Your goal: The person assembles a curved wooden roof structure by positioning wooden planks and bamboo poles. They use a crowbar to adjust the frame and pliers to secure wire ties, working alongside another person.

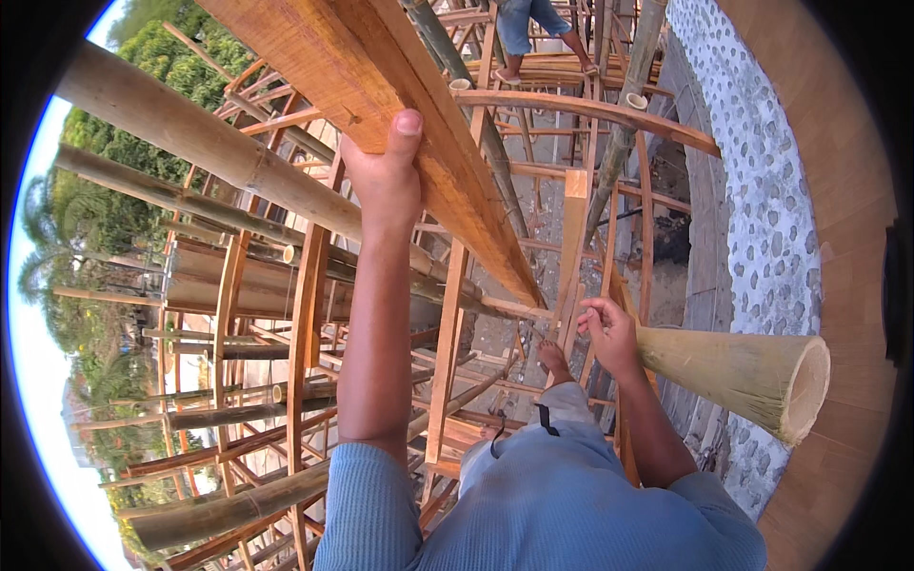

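Note:
My left hand (384, 176) is raised and closed on a thick wooden beam (405, 95), thumb on its near face, fingers hidden behind it. The beam slants from the upper left down toward the middle of the scaffold. Lower down on the right, my right hand (611, 335) is closed, with thumb and fingertips drawn together. Whatever it may pinch is too small to make out. Just behind that wrist, a thick bamboo pole (733, 376) points its cut end to the right. An upright wooden plank (572, 224) stands just above my right hand.
Bamboo poles (209, 133) and wooden slats (307, 295) form scaffolding with open gaps around me. My bare foot (551, 360) is on it. Another person's legs (535, 29) stand at the top. A spotted white wall surface (766, 190) runs along the right; trees grow at left.

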The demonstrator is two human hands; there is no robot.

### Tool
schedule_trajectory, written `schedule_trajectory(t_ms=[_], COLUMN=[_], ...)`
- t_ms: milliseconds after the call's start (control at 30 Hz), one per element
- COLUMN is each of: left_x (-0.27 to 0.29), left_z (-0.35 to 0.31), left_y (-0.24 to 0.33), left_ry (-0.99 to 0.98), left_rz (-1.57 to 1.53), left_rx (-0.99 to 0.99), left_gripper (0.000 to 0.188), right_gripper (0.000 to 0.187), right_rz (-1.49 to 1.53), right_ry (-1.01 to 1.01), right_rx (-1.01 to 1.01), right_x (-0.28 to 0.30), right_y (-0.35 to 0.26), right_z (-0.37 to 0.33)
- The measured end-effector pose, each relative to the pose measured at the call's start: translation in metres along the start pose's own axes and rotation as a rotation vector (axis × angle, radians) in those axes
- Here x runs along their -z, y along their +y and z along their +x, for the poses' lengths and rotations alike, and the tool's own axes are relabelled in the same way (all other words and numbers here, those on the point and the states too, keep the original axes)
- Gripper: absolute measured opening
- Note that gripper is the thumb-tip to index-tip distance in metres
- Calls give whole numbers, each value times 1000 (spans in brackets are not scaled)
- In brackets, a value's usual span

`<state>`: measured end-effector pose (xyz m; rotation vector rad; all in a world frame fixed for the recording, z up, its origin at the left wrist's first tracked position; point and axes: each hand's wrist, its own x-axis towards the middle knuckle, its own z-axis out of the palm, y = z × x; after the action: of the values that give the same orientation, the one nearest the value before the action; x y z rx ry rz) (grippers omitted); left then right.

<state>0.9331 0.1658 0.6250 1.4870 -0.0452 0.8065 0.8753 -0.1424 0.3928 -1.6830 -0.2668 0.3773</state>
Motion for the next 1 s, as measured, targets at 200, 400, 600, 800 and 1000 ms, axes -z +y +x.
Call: schedule_trajectory(t_ms=[200,400,600,800,1000], left_x=[-24,-34,-28,-49,-56], left_z=[-26,-82,-130,-143,-153], left_y=[-99,-164,-200,-186,-185], left_ry=[128,128,95,148,226], left_rz=[53,-1,241,306,467], left_rx=[-37,132,99,141,74], left_gripper=[59,67,93,94,95], right_gripper=[20,33,91,101,102], right_rz=[38,266,442,289,305], right_ry=[-52,109,247,153,100], right_rx=[-67,225,669,817,827], right_x=[15,11,-14,-19,-43], right_y=[19,-34,-144,-266,-325], right_z=[-44,-17,86,114,128])
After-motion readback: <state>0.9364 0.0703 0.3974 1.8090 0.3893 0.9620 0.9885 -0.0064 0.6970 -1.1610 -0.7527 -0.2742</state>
